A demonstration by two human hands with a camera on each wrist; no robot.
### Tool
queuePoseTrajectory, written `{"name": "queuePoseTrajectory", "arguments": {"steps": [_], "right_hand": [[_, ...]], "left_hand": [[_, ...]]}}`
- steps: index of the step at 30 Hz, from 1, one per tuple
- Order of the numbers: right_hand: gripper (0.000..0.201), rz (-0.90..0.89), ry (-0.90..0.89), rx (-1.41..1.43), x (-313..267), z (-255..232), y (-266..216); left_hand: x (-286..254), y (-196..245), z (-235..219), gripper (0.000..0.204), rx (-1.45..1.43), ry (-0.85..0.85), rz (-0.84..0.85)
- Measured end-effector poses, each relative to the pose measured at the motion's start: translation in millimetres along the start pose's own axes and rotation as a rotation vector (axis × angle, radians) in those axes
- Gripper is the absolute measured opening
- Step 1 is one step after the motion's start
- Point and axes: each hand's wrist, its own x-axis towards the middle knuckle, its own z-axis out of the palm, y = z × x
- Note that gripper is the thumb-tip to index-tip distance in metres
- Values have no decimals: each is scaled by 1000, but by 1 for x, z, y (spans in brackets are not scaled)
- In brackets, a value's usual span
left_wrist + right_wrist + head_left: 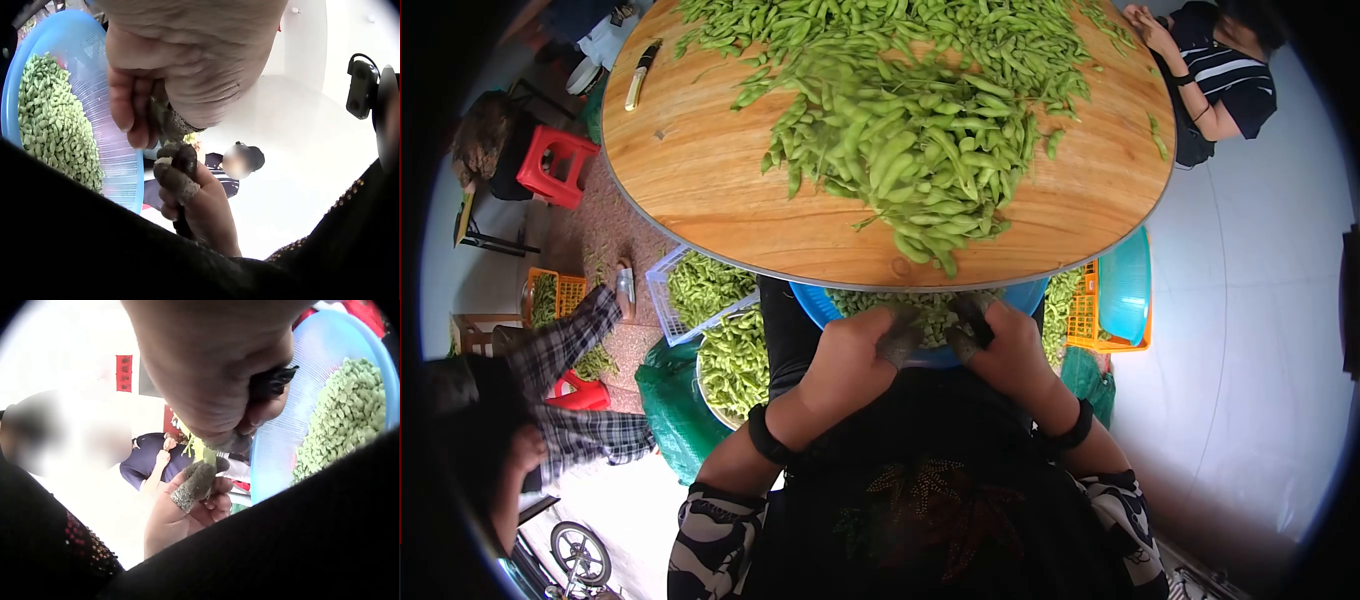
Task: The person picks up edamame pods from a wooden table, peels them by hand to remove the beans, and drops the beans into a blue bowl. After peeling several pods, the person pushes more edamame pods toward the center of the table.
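My left hand (850, 355) and right hand (1012, 350) meet over a blue basket (808, 302) below the table edge. Grey, worn covers wrap some fingertips. In the right wrist view, the left thumb and fingers pinch a green soybean pod (210, 455), the right fingertips right at it. A dark narrow object (272, 382) sits in the curled fingers of the right hand; its kind cannot be told. Shelled green beans (56, 122) lie in the basket, heaped along one side in the left wrist view.
A wooden table (700, 190) bears a big heap of pods (920, 150) and a utility knife (642, 75). At left stand a lilac crate (662, 290), a green sack (670, 410) and a red stool (560, 165); at right, an orange crate (1084, 320). Other people sit around.
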Motion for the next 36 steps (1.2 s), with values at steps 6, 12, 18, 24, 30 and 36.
{"name": "queuePoseTrajectory", "arguments": {"steps": [6,12,18,24,30,36], "right_hand": [[24,-192,162,-143,11,-17,-20],[28,-230,238,-355,36,-6,-24],[32,-135,304,-137,35,-11,-23],[28,-289,247,-41,24,-26,-37],[30,-496,174,-146,18,-41,-38],[30,-206,96,266,9,-33,-36]], "left_hand": [[-23,-12,-28,19,-189,118,-117],[-52,-46,-89,31,124,433,-215],[-37,-26,-101,44,933,768,-50],[4,24,-33,29,246,237,442],[32,32,-22,26,-81,-218,123],[21,37,-28,17,-755,-208,-257]]}}
